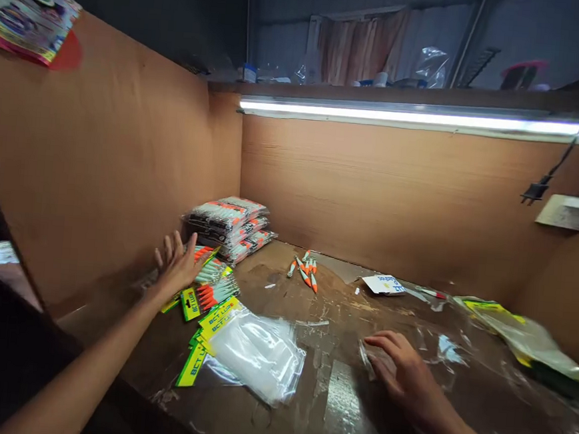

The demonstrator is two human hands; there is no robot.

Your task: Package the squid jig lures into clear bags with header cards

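My left hand (180, 265) is open, its fingers spread over the packed fishing lures (216, 293), which are orange and pale green with yellow header cards. Whether it touches them I cannot tell. In front of those lies a fanned pile of clear bags (259, 348) with yellow BCT LURE headers. On the right, my right hand (398, 369) has its thumb and fingers curled around a small clear plastic strip (366, 359), just above the tabletop. Several loose orange-and-white lures (306, 272) lie farther back, between the two hands.
Stacked bags of lures (231, 222) stand in the back left corner. A white card (383, 284), a red-and-white marker (431, 292) and a long clear package (521, 332) lie at the right. Wooden walls enclose the table (302, 432); a plug (535, 191) hangs at the right.
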